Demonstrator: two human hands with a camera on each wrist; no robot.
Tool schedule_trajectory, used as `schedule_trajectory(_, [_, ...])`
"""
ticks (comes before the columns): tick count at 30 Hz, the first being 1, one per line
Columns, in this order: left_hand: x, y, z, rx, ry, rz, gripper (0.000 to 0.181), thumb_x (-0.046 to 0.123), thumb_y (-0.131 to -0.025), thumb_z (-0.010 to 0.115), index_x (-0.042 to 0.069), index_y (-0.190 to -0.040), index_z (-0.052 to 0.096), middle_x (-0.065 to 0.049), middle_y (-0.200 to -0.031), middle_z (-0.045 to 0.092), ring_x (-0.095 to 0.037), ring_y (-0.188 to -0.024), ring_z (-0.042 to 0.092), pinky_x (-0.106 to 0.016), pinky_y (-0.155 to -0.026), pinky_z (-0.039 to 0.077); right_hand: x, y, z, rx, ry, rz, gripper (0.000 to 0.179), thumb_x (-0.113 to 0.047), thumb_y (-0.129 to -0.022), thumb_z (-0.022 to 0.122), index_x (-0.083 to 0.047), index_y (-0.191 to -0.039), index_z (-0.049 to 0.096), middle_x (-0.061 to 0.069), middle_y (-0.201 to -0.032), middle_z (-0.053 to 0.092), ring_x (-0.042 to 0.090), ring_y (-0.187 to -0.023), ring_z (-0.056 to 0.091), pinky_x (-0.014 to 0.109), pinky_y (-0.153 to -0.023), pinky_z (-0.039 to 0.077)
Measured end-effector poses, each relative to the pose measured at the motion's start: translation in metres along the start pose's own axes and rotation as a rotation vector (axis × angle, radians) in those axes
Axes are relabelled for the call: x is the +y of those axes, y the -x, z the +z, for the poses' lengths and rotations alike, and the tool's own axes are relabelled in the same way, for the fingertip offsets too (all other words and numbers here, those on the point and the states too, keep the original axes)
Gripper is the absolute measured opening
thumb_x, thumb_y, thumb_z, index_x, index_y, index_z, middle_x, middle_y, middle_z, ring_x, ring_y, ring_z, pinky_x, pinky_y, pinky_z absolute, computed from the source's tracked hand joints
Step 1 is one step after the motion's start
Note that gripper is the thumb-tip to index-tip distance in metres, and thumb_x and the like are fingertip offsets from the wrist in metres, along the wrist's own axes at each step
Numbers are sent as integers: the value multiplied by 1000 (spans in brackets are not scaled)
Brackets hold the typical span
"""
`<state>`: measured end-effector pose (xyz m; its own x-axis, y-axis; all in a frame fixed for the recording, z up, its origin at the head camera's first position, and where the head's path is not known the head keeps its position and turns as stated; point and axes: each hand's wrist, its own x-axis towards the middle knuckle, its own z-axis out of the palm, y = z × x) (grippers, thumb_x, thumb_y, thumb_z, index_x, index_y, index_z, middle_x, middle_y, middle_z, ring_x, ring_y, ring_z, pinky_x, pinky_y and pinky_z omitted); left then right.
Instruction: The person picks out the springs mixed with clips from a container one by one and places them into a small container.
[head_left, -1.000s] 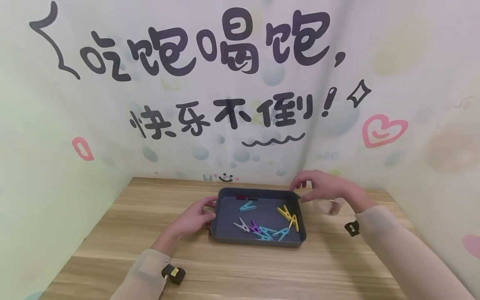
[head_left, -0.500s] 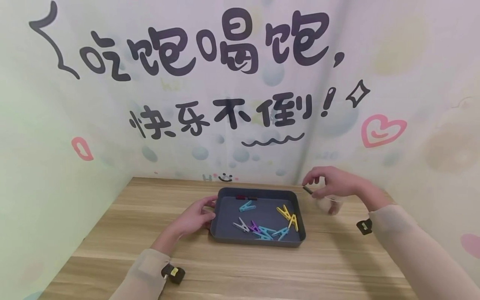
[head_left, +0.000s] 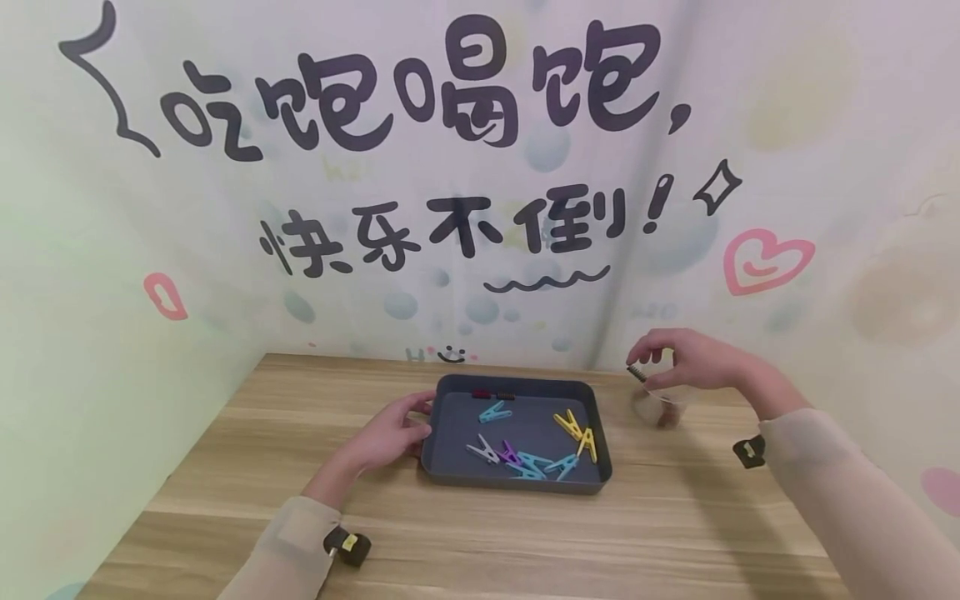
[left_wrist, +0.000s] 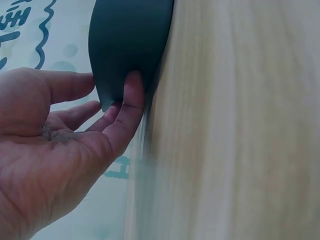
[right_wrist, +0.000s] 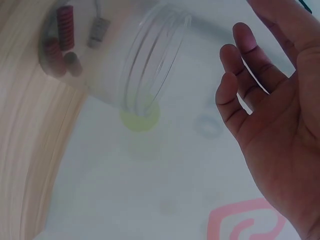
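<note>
My right hand [head_left: 686,360] pinches a small dark spring [head_left: 637,372] between thumb and fingertips, above the rim of a clear jar [head_left: 649,410]. Several small coils, red springs [right_wrist: 65,27] among them, lie in the jar's bottom in the right wrist view. My left hand [head_left: 386,433] holds the left end of a dark grey tray [head_left: 517,485], its fingers bent against the outer wall [left_wrist: 127,40]. Inside the tray lie blue clothespins [head_left: 495,413], yellow clothespins [head_left: 568,426], a whitish clothespin [head_left: 483,450] and a purple clothespin [head_left: 509,454].
Along the tray's far inner wall lie a red spring [head_left: 481,394] and a dark spring [head_left: 506,396]. Tray and jar stand on a wooden table [head_left: 480,542]. A printed cloth [head_left: 465,167] hangs directly behind the table.
My right hand has moved right with the dark spring, from the tray's far right corner to above the jar. My left hand and the tray have stayed in place.
</note>
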<state>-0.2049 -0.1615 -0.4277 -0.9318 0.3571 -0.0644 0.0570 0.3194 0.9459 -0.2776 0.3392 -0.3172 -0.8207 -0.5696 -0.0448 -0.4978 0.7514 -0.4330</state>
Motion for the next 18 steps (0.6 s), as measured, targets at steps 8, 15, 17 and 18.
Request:
schedule_trajectory(8, [1, 0, 0, -5, 1, 1, 59, -7, -104, 54, -7, -160, 36, -33, -146, 49, -36, -113, 67, -44, -81, 64, 11, 8, -7, 9, -12, 37, 36, -20, -89, 87, -21, -124, 75, 1, -120, 70, 29, -111, 58, 42, -87, 57])
schedule_trajectory(15, [1, 0, -1, -18, 4, 8, 59, -7, -105, 53, -7, -161, 34, -33, -146, 48, -34, -109, 68, -44, -80, 64, 24, 15, -11, 27, 22, 44, 36, -19, -90, 87, -19, -124, 75, -3, -117, 70, 28, -109, 59, 46, -89, 57])
schedule_trajectory(17, [0, 0, -1, -20, -1, 9, 59, -7, -105, 53, -7, -161, 34, -33, -146, 48, -33, -109, 68, -43, -80, 64, 28, 17, -11, 32, 32, 46, 35, -18, -89, 87, -19, -123, 76, -4, -117, 70, 27, -109, 60, 46, -91, 57])
schedule_trajectory(18, [0, -1, -1, -19, -1, 8, 59, -7, -105, 53, -6, -161, 34, -33, -146, 48, -33, -109, 68, -43, -80, 64, 29, 18, -12, 33, 39, 41, 35, -17, -89, 87, -18, -123, 76, -4, -117, 70, 27, -108, 60, 46, -91, 57])
